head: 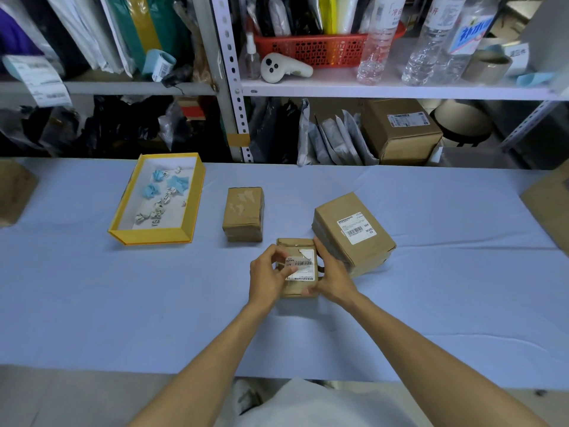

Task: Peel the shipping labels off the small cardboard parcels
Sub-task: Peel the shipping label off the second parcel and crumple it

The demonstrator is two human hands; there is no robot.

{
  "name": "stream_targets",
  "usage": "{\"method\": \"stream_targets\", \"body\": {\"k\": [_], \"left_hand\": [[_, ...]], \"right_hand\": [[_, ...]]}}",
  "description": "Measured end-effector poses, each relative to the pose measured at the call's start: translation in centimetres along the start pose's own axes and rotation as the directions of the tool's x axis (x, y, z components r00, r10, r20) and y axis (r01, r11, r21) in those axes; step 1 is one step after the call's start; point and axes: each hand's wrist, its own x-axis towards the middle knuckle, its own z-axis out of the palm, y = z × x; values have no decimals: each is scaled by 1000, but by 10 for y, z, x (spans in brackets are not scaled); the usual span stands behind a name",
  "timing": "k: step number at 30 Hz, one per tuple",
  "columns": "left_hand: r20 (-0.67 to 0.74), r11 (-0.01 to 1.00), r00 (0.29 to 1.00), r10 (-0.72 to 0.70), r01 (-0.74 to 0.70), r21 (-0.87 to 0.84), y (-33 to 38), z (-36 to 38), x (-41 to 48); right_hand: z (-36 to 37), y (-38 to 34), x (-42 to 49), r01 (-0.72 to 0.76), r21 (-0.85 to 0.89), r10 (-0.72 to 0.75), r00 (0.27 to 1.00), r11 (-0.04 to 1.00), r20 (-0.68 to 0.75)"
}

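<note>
Pinching the lifted left edge of the shipping label (303, 266) between thumb and fingertips, my left hand (267, 276) sits at 9 o'clock of the small parcel (296, 243), while my right hand (332, 274) curls round the parcel's right side at 3 o'clock, thumb pressed at its near corner. That parcel lies flat on the blue tablecloth (123, 303), just in front of me at the middle of the table. Its label is torn at the far left corner, brown cardboard showing there, and the rest of the white sheet lies flat with its barcode facing up. At 1 o'clock, just beside my right knuckles, lies a larger parcel (335, 208), angled, with its own white label (355, 231) whole on top; I cannot tell whether its near edge touches the parcel I hold. At 11 o'clock, apart from my hands, stands a bare parcel (243, 214) with pale scuffs on its top. Farther out at 10 o'clock is a yellow tray (151, 236) holding crumpled blue and white scraps (163, 195). Open cloth runs wide at 6, 7 and 8 o'clock, up to the table's near edge, and also at 4 o'clock. Cardboard pieces sit at the cloth's far left (15, 192) and far right (548, 208) edges. Metal shelving (400, 91) crosses at 12 o'clock beyond the table's far edge.
</note>
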Motion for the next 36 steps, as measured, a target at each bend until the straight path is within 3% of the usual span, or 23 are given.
{"method": "stream_targets", "body": {"k": [25,36], "left_hand": [[-4,1000,1000,8,-8,11,5,-6,-4],[-53,990,993,-104,99,-100,0,-11,0]], "right_hand": [[0,-7,-5,6,-71,-6,1000,997,11],[-2,-8,-6,-11,-71,13,1000,997,24]]}}
